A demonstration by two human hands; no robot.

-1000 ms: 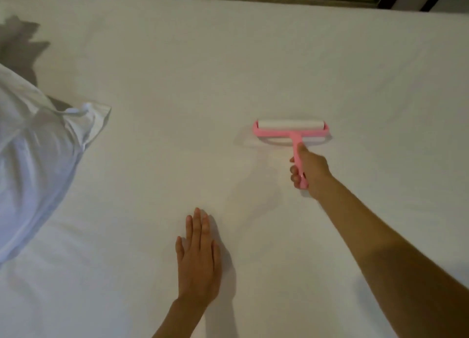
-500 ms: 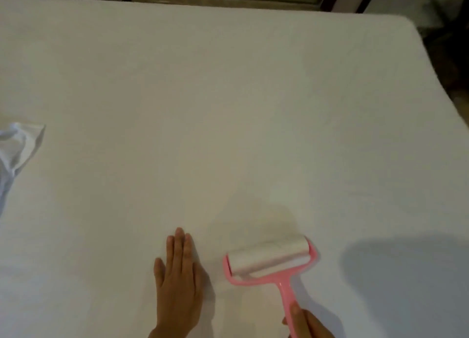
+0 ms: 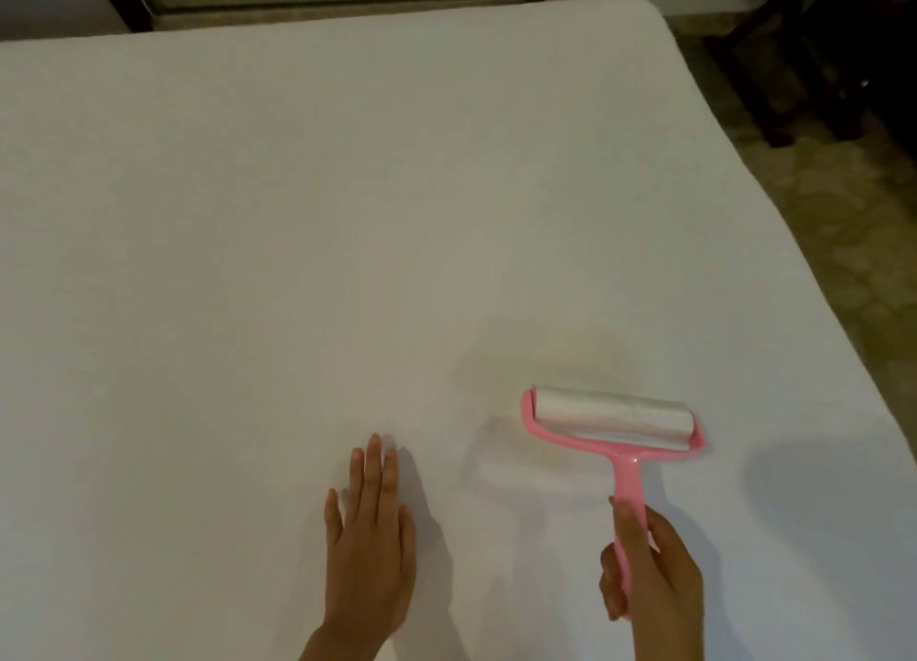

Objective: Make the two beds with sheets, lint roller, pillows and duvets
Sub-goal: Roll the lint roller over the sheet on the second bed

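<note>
The right hand (image 3: 650,566) has its fingers wrapped round the pink lint roller (image 3: 615,424), drum on the sheet (image 3: 347,214) near the bed's right edge. The left hand (image 3: 369,526) lies flat, fingers straight. Pushing too hard could ruck the sheet.

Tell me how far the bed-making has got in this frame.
Done: a white sheet lies smooth across the bed. In hand: the right hand holds the pink lint roller on the sheet, while the left hand rests flat on it. Left: no pillow or duvet shows here; the second bed is out of view.
</note>
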